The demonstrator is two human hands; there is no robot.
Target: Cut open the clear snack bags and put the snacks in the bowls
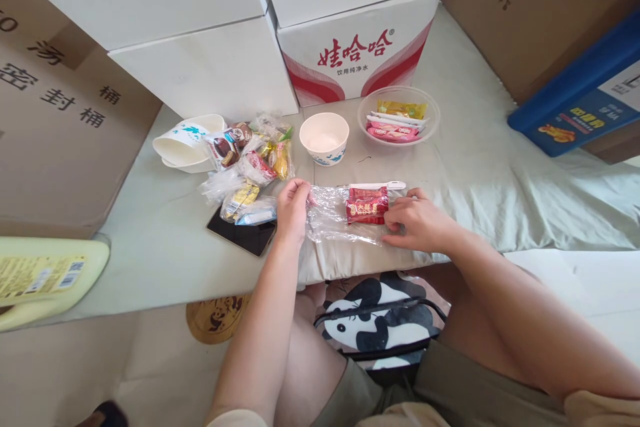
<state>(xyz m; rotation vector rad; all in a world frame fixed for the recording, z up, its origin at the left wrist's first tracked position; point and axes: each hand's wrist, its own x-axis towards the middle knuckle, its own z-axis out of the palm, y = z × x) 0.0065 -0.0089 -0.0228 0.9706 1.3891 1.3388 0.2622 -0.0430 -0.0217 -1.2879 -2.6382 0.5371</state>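
A clear plastic bag lies stretched flat near the table's front edge, with red snack packets at its right part. My left hand pinches the bag's left end between thumb and fingers. At the opposite end, my right hand has bent fingers on the bag's edge, touching the right side of the packets; its fingertips are partly hidden. Just behind the bag lies a slim white pen-like tool. A white paper bowl with blue print stands beyond my left hand.
Bagged snacks pile up at the left, beside tipped paper bowls and above a dark phone. A clear plastic bowl holds several wrapped snacks. White cartons wall off the back; a blue box stands right.
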